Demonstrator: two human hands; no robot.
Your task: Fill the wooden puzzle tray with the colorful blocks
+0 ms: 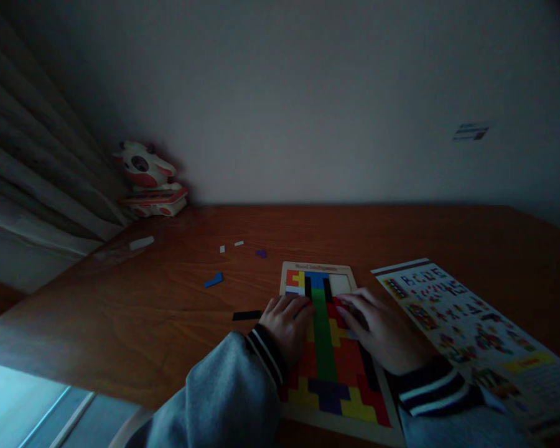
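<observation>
Item, left hand point(284, 326), lower centre of the frame: fingers bent, tips resting low over the puzzle's left columns; whether they pinch a piece I cannot tell from where I stand.

Item, right hand point(385, 333), right of centre: thumb and forefinger reaching inward, tips slightly parted above a red piece point(338, 314); any grasp there, again, I cannot tell.

Item, wooden puzzle tray point(345, 270), lower centre, under both hands: packed with coloured pieces, a long green strip point(324, 336) down the middle, a blue piece point(316, 279) at the top, and a pale patch in the upper right corner that looks like bare floor.

Handling note: best done, I judge, with light fingertips, each piece kept flat and squared to its neighbours, the palms held clear so seated pieces do not ride up; one hand may steady while the other adjusts.

Item, loose on the table point(177, 336), left of the tray: black bar point(246, 315), just beside the left hand; angled blue piece point(213, 280); small purple piece point(261, 253).

Item, printed sheet point(476, 336), lower right: rows of coloured figures.

Item, cow toy point(144, 165), upper left, near the curtain point(28, 155).
</observation>
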